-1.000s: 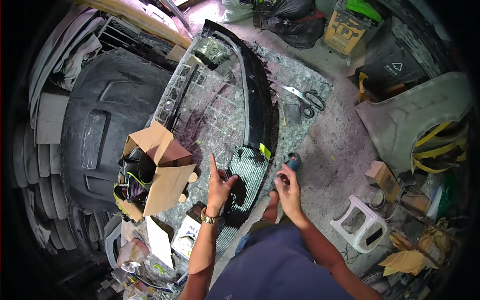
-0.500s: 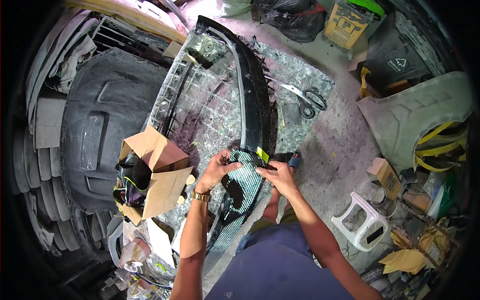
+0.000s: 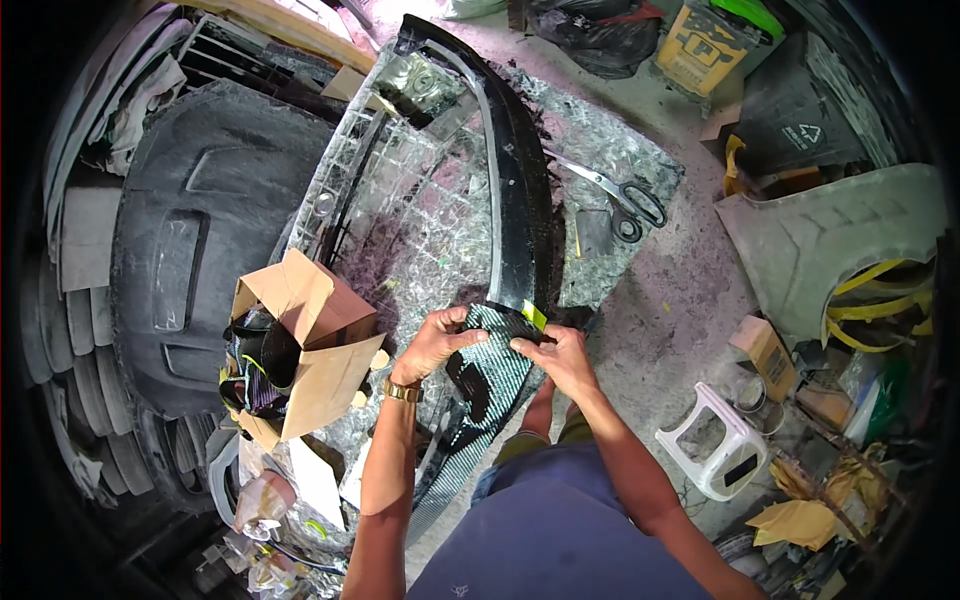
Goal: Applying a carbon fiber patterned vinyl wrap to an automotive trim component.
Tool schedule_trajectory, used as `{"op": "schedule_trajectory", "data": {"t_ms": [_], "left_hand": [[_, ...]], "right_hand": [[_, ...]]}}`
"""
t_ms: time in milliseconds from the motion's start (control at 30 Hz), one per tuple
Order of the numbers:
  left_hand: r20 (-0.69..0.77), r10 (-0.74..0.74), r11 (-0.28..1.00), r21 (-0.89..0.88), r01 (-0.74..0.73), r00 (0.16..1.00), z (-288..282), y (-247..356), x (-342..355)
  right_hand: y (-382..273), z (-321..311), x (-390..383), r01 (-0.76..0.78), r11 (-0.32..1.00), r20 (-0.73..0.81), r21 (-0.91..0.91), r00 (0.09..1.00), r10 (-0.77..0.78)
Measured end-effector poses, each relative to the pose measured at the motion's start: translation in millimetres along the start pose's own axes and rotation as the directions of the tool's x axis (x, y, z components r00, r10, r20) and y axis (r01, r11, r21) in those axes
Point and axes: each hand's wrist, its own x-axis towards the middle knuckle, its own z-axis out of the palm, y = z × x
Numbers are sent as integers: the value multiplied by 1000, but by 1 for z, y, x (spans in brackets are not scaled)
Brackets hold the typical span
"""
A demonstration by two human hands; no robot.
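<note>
A glossy black-and-silver woven cloth, like carbon-fibre fabric (image 3: 508,372), lies over the near part of a long curved black car-body part or mould (image 3: 518,230). My left hand (image 3: 440,345) pinches the cloth's far left edge between thumb and fingers. At the opposite edge my right hand (image 3: 560,358) pinches it too, thumb pointing inward. A yellow-green tab (image 3: 534,316) sticks up just beyond the right thumb. Part of the cloth shows a smooth dark patch. Fingertips under the cloth are hidden.
Scissors (image 3: 630,208) and a small grey rectangular piece (image 3: 593,233) lie right of the black part on the stained worktable (image 3: 400,250). An open cardboard box (image 3: 335,385) holding dark scraps stands left. A white plastic stool (image 3: 715,445) is on the floor right; a black hood (image 3: 225,245) leans left.
The view has shifted slightly, so the table and scissors appear a little further right. Both hands keep their pinch on the cloth, with little visible movement.
</note>
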Motion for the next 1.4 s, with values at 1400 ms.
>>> {"op": "schedule_trajectory", "data": {"t_ms": [1400], "left_hand": [[42,-17,983,183,10,999,8,26,11]], "right_hand": [[-20,-15,-4,-25,990,102,-137,994,39]]}}
